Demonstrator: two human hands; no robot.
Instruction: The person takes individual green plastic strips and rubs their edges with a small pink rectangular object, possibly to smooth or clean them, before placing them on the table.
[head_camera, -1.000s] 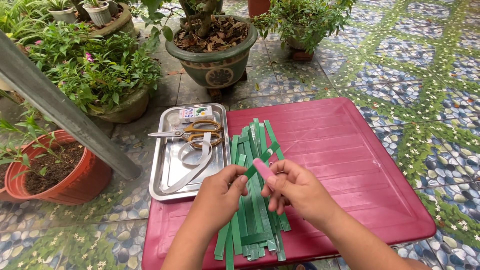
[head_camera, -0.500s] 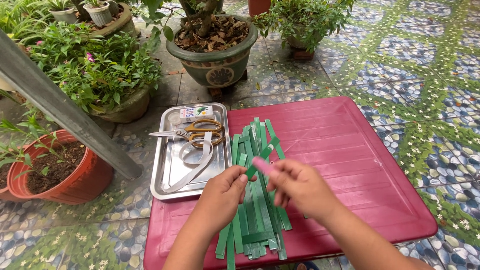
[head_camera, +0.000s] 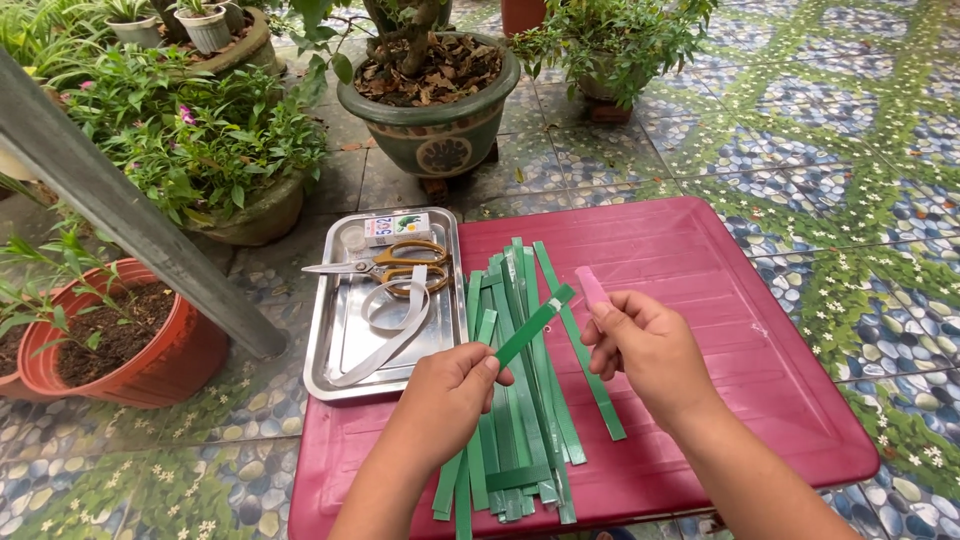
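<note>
My left hand (head_camera: 448, 392) pinches one green paper strip (head_camera: 535, 323) that slants up to the right, its far end free. My right hand (head_camera: 645, 348) holds a small pink stick (head_camera: 591, 286), its tip poking up past the fingers, a little apart from the strip. Beneath both hands lies a pile of several long green strips (head_camera: 520, 400) on a dark red table (head_camera: 720, 300).
A steel tray (head_camera: 340, 345) at the table's left holds orange-handled scissors (head_camera: 385, 266), a white ribbon loop (head_camera: 390, 320) and a small box (head_camera: 397, 228). Potted plants (head_camera: 430, 110) and a red clay pot (head_camera: 120, 345) stand on the tiled floor; a grey post (head_camera: 140, 225) leans at left.
The hands have drawn apart. The left hand now lifts a single green strip off the pile, and the right hand with the pink stick has moved to the right.
</note>
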